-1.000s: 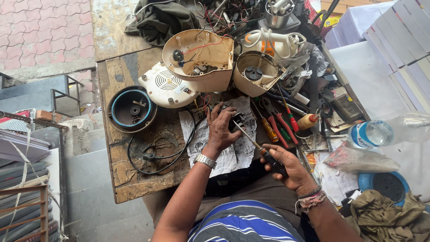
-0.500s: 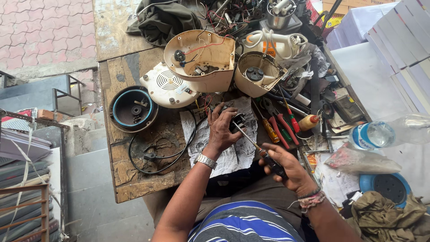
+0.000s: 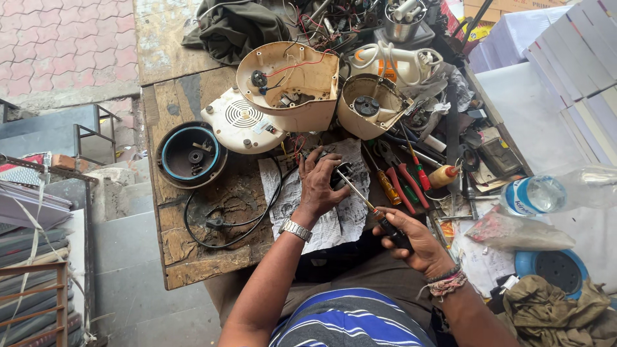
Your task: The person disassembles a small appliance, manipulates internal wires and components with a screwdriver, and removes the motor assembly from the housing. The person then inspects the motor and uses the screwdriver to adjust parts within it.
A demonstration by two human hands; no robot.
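My left hand (image 3: 319, 186), with a metal watch on its wrist, presses down on a small dark part (image 3: 340, 175) that lies on a sheet of newspaper (image 3: 334, 218). My right hand (image 3: 411, 238) is closed round the black handle of a long screwdriver (image 3: 363, 200). The screwdriver's metal shaft slants up and left, and its tip meets the dark part just beside my left fingers. Both hands work at the near edge of a worn wooden bench (image 3: 193, 257).
Opened cream appliance housings (image 3: 292, 83), a round cream housing (image 3: 366, 106) and a dark round base (image 3: 191, 154) stand behind the newspaper. A black cable and plug (image 3: 215, 223) lie at the left. Screwdrivers and pliers (image 3: 402, 180), a glue bottle (image 3: 443, 175) and a plastic bottle (image 3: 546, 193) crowd the right.
Almost nothing differs. My left hand keeps pressing the dark part and my right hand keeps the screwdriver on it, with only slight shifts of the fingers.
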